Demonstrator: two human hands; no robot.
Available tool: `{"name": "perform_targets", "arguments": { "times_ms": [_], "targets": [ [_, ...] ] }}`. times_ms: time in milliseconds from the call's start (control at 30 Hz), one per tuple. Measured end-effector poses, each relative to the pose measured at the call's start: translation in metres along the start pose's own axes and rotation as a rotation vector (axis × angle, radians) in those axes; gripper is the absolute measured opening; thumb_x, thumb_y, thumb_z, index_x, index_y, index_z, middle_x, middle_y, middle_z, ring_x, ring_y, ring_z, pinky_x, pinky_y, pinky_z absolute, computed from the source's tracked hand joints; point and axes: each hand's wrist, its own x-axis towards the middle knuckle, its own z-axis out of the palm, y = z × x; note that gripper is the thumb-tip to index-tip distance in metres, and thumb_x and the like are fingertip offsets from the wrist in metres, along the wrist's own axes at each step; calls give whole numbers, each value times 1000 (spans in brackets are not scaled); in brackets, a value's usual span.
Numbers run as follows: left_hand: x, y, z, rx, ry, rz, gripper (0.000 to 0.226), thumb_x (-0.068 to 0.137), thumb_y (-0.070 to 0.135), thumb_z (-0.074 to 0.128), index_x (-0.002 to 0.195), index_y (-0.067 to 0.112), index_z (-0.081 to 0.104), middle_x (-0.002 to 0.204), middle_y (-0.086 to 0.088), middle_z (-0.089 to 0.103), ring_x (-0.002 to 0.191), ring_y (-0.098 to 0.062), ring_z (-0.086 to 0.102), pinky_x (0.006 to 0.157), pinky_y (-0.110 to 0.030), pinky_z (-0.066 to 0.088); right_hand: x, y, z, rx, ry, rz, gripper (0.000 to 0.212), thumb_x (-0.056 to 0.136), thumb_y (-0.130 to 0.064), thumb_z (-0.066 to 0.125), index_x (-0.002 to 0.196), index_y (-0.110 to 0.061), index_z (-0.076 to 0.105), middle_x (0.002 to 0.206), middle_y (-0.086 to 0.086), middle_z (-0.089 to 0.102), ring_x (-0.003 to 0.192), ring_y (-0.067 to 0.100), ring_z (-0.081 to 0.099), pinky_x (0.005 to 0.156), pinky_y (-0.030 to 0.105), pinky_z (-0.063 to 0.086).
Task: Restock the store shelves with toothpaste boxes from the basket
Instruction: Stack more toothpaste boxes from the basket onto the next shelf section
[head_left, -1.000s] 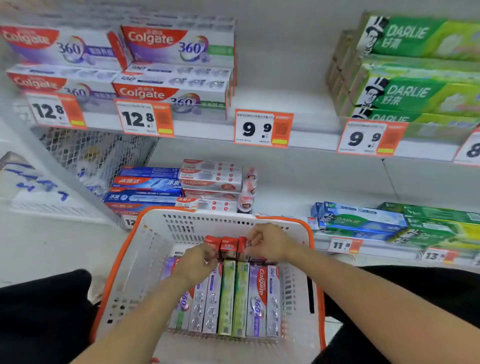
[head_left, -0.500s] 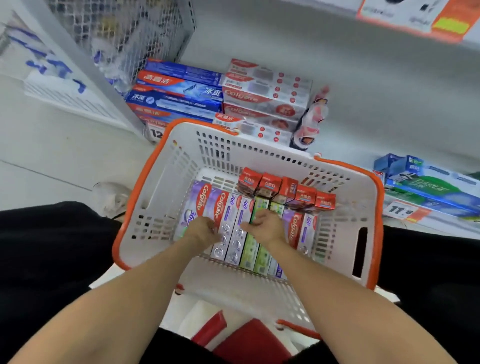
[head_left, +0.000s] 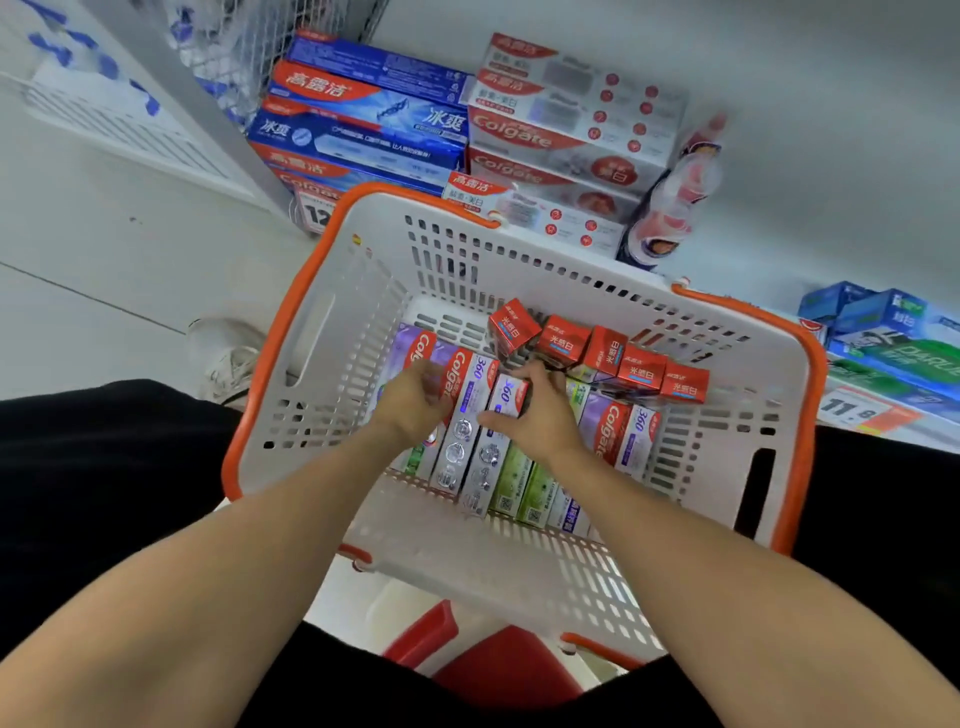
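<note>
Centre of frame: both hands reach into the basket (head_left: 332, 332). The left hand (head_left: 415, 402) and right hand (head_left: 537, 410) each curl fingers around Colgate boxes (head_left: 460, 410) lying in a row on the basket floor; red boxes (head_left: 602, 353) stand behind.

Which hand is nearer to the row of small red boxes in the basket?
Right. The right hand lies just below the row of small red boxes, almost touching it; the left hand is farther to the left, on the Colgate boxes.
</note>
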Motion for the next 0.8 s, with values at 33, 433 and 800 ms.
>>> {"name": "perform_targets", "arguments": {
  "times_ms": [33,433,800],
  "targets": [
    [5,7,-3,6,13,43,31,91,8,65,122,11,57,93,-3,61,87,-24,62,76,-26,46,-5,0,0,21,16,-5,67,71,-41,88,121,-22,47,124,7,44,100,20,54,82,33,48],
    [25,18,21,479,-164,201,69,97,28,58,157,27,24,149,-17,27,140,-35,27,117,-36,28,-46,-1,-24,253,196,7,43,76,-20,85,103,-15,51,106,-5,59,92,13,59,62,6,39],
    [-4,24,18,144,-8,256,52,71,6,80,105,21,43,77,-5,60,70,-28,60,54,-32,42,-45,-21,-84,358,-153,220,68,77,-11,82,138,-22,54,128,4,57,99,25,67,73,42,63]
  ]
}}
